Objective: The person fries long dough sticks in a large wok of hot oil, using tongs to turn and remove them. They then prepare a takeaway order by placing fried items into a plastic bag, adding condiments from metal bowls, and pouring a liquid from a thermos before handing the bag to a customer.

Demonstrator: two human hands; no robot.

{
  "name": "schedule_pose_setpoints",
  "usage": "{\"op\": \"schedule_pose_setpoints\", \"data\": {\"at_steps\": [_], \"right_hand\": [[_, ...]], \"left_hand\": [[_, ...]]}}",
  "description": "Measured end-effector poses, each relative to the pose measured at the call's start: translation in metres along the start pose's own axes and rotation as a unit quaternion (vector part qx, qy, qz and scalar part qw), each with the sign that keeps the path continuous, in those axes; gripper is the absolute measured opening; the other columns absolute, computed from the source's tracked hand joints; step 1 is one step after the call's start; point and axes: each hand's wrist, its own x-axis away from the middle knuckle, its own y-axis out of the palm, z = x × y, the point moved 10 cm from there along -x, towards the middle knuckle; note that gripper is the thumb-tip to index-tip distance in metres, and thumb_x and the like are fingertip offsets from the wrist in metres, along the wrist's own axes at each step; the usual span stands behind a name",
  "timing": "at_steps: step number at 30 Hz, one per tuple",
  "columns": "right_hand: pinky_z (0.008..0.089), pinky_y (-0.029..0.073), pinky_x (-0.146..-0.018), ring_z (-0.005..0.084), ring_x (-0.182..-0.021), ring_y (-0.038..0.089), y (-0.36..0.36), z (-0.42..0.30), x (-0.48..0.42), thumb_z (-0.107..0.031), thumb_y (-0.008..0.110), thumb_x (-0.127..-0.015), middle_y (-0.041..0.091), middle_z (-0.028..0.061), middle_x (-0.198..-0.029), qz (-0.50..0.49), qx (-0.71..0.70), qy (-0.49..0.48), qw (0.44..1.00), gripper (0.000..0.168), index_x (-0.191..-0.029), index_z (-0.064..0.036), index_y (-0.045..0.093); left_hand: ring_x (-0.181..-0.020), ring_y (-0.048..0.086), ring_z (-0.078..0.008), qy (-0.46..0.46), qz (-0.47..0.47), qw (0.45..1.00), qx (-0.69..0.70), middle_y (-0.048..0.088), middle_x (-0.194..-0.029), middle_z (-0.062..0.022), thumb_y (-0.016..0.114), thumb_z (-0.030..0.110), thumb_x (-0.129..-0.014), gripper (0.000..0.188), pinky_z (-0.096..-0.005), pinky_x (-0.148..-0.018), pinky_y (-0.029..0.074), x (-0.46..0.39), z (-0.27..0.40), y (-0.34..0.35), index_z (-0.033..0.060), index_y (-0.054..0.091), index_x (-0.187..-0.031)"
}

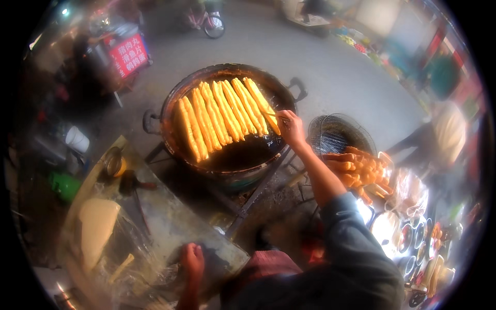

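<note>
My right hand [291, 128] grips chopsticks [273, 114] at the right side of a large two-handled wok [182, 158] of dark oil. The chopsticks reach the rightmost of several golden fried dough sticks [221, 114], which lie side by side in the oil. My left hand [192, 259] is curled into a loose fist over the near part of a floured worktable [170, 211]; nothing shows in it. Left of that hand, a slab of pale dough [99, 223] lies partly under clear plastic film [131, 236], near a small cut strip of dough [121, 268].
A wire basket [329, 131] stands right of the wok, beside piled fried dough [358, 166]. Plastic bags [409, 193] and bowls [407, 236] sit farther right. A metal container [113, 162] and a dark-handled tool [145, 185] rest on the worktable. Another person [445, 131] is at right.
</note>
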Motion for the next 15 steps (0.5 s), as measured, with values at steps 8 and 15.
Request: {"op": "schedule_pose_setpoints", "data": {"at_steps": [8, 15], "right_hand": [[0.0412, 0.053, -0.084, 0.0311, -0.091, 0.072, 0.008, 0.043, 0.001, -0.027, 0.060, -0.098, 0.074, 0.0194, -0.098, 0.094, -0.105, 0.186, 0.972, 0.030, -0.110, -0.002, 0.072], [0.0339, 0.054, -0.073, 0.0198, -0.082, 0.070, 0.015, 0.027, -0.006, -0.015, 0.069, -0.098, 0.071, 0.0133, -0.095, 0.038, -0.080, 0.136, 0.987, 0.015, -0.104, -0.001, 0.070]], "left_hand": [[-0.090, 0.064, -0.0379, 0.033, 0.051, 0.992, -0.114, 0.066, -0.097, -0.0133, 0.069, 0.023, -0.092, 0.020, -0.0491, -0.078, 0.052, 0.002, 0.015, -0.006, 0.0062, 0.062, -0.101], [-0.089, 0.064, -0.0387, 0.037, 0.066, 0.991, -0.107, 0.066, -0.095, -0.0140, 0.069, 0.022, -0.091, 0.020, -0.0502, -0.078, 0.052, 0.003, 0.018, -0.006, 0.0064, 0.062, -0.101]]}}
